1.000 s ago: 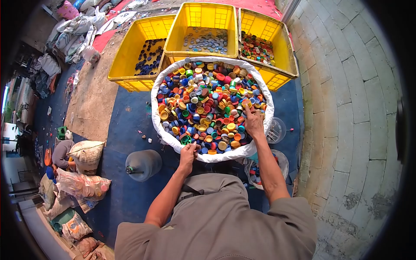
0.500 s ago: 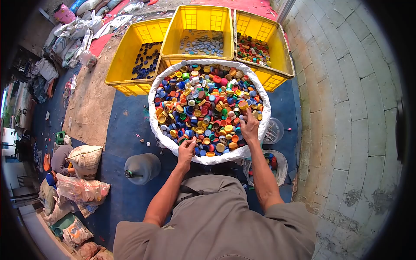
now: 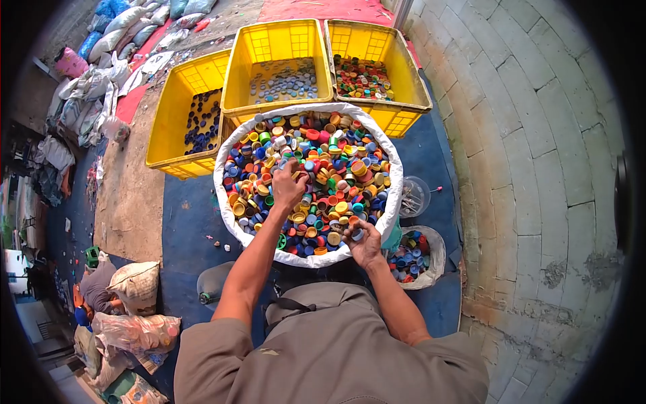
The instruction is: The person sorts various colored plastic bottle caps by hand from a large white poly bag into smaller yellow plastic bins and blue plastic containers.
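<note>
A big white sack point(image 3: 396, 182) with a rolled rim is full of loose plastic bottle caps point(image 3: 330, 202) in many colours. Over the left middle of the pile, my left hand point(image 3: 288, 187) has its fingers bent down among the caps; whatever they pinch is hidden. My right hand point(image 3: 365, 246) is at the near right rim, closed on a pale blue-grey bottle cap point(image 3: 357, 234). Beside it on the floor stands a smaller pale bag point(image 3: 436, 259) with blue and red caps inside.
Beyond the sack stand three yellow crates: the left crate point(image 3: 161, 135) holds dark blue caps, the middle crate point(image 3: 276, 40) pale ones, the right crate point(image 3: 410, 74) mixed ones. A clear tub point(image 3: 415, 195), a large bottle point(image 3: 214, 283), filled sacks point(image 3: 134, 288) and a block wall point(image 3: 531, 168) flank the place.
My left hand has reached forward from the near rim into the pile. My right hand has drawn back from the far right caps to the near rim, holding a pale cap. The view has shifted.
</note>
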Demonstrator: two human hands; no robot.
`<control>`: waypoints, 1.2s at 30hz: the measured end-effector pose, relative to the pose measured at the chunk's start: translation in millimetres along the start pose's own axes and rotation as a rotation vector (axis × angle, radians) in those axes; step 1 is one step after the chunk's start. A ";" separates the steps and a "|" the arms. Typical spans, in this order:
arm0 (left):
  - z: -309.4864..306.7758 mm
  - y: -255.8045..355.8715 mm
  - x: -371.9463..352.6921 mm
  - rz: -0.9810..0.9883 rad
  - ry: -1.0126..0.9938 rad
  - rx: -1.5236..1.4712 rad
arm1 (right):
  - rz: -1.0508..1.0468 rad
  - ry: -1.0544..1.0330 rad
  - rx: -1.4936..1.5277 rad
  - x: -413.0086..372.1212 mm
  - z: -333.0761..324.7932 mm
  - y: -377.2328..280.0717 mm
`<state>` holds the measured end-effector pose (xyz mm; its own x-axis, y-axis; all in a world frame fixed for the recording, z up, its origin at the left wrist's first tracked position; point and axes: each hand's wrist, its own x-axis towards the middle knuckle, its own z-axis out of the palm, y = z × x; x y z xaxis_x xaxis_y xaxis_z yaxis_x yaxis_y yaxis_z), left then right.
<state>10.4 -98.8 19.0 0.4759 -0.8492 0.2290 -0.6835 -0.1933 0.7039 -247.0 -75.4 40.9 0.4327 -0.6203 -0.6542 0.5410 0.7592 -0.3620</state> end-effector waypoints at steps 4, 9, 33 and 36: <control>15.8 -6.4 30.7 0.023 -0.129 0.160 | 0.002 -0.024 -0.028 -10.0 -14.8 12.6; 28.1 -18.7 44.3 0.087 -0.238 0.288 | -0.032 -0.016 -0.044 -21.8 -25.6 14.1; -10.7 24.4 -29.0 -0.772 -0.089 -1.734 | -0.589 0.189 -0.873 46.7 -24.8 -77.5; -10.4 22.7 -57.5 -0.907 -0.087 -1.795 | -0.913 0.154 -1.430 66.5 7.2 -113.5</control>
<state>-26.7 -49.3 28.8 0.2384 -0.8337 -0.4980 0.9413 0.0721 0.3299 -274.5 -204.2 43.3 0.2564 -0.9643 0.0670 -0.5135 -0.1946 -0.8357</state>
